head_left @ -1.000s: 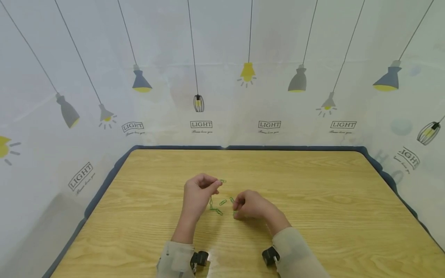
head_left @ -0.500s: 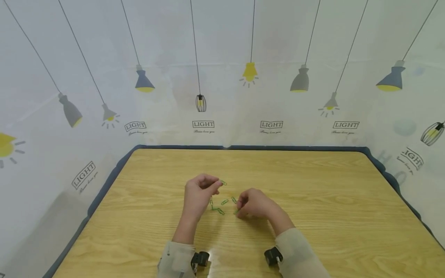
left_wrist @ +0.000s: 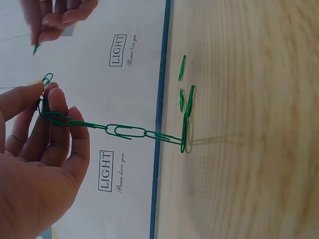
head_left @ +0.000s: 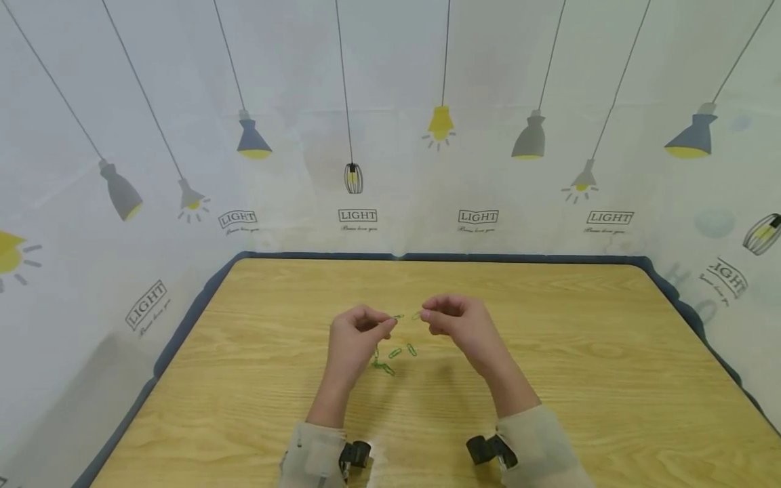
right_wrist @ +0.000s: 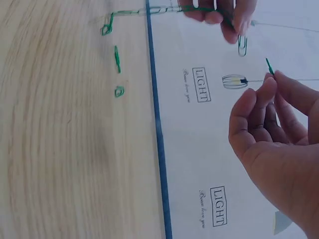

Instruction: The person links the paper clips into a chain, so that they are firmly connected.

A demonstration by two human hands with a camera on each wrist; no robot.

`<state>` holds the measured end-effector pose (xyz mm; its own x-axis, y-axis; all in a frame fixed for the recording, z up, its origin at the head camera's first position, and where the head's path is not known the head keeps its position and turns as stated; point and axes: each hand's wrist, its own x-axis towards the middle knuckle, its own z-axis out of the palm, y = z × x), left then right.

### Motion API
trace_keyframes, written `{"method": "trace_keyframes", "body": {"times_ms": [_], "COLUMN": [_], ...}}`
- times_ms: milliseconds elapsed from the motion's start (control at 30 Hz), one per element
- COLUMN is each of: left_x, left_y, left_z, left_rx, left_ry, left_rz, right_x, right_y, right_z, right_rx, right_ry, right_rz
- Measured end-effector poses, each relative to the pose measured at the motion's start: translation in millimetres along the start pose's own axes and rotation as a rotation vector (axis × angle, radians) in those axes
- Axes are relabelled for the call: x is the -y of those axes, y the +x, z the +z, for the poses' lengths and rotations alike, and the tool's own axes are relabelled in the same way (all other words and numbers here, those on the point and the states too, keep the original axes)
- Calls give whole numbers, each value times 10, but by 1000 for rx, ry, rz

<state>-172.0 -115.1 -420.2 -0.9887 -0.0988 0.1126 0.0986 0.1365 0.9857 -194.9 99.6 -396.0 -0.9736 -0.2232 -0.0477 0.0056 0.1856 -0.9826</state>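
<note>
Between thumb and forefinger, my left hand (head_left: 356,340) pinches a chain of linked green paper clips (left_wrist: 124,131). One clip of it sticks out past the fingertips, while the rest hangs down and its lower end lies on the table. My right hand (head_left: 465,330) pinches a single green paper clip (right_wrist: 269,66) by one end. That clip is held up level with the chain's top clip (right_wrist: 242,46), a small gap apart from it. Two loose green paper clips, one (head_left: 395,353) beside the other (head_left: 411,350), lie on the table below the hands.
The wooden table (head_left: 549,339) has a dark blue border along its far and side edges. A pale sheet printed with lamps (head_left: 396,135) stands behind it and along the sides. Both wrists carry a small black camera (head_left: 356,454).
My right hand has lifted a paper clip off the table and raised it toward the left hand. The left hand has shifted slightly right, still holding the chain.
</note>
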Motion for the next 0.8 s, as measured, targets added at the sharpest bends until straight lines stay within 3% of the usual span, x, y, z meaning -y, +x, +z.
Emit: {"method": "trace_keyframes", "body": {"times_ms": [333, 800], "left_x": [1, -25], "left_y": [-14, -27], "left_z": [49, 55], "left_rx": [33, 64], "left_ry": [-6, 15], "left_rz": [12, 32], "right_x": [87, 73], "right_y": [-27, -41], "right_z": [184, 277], "right_rx": [-68, -92], "right_ry": [73, -30], "right_rz": [-34, -26]}}
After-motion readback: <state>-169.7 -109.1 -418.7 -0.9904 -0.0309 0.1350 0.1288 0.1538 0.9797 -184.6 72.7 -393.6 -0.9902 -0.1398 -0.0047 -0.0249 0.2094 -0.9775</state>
